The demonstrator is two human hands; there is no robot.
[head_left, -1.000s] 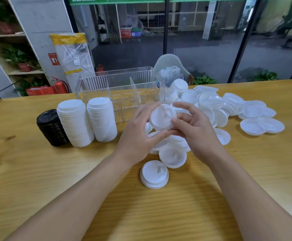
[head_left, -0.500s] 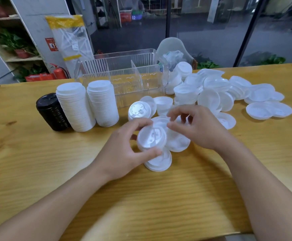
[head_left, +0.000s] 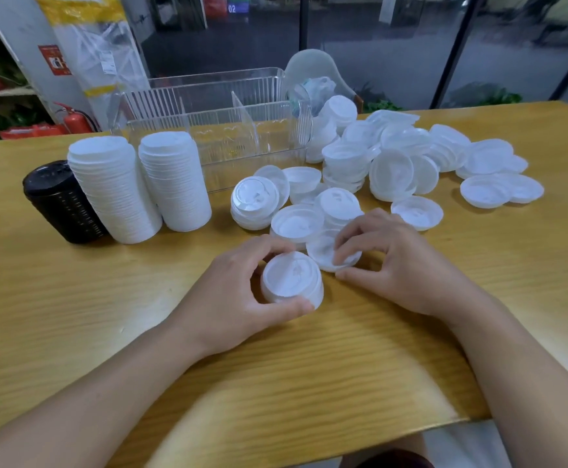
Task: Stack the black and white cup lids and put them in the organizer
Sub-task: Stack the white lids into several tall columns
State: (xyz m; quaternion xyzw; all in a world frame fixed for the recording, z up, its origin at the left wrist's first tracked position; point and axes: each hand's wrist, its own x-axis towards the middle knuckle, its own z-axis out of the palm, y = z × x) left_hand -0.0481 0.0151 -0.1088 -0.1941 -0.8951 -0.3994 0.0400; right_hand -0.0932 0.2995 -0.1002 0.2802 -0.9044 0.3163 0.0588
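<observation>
My left hand (head_left: pixel 238 292) grips a short stack of white lids (head_left: pixel 291 278) on the wooden table (head_left: pixel 73 315), thumb in front and fingers curled behind. My right hand (head_left: pixel 397 261) pinches the edge of another white lid (head_left: pixel 323 249) lying just right of that stack. Loose white lids (head_left: pixel 407 153) spread across the table behind my hands and off to the right. Two tall stacks of white lids (head_left: pixel 114 187) (head_left: pixel 174 177) and a stack of black lids (head_left: pixel 60 201) lean at the left. The clear organizer (head_left: pixel 222 109) stands behind them, with nothing visible inside it.
A white chair (head_left: pixel 313 67) with a plastic bag on it stands behind the organizer. A red fire extinguisher (head_left: pixel 76 121) and a shelf with plants are at the far left. Glass walls run along the back. The table's front edge is near my forearms.
My left hand brought the lid down from chest height onto the small stack on the table. My right hand let go of it and dropped to another lid beside it.
</observation>
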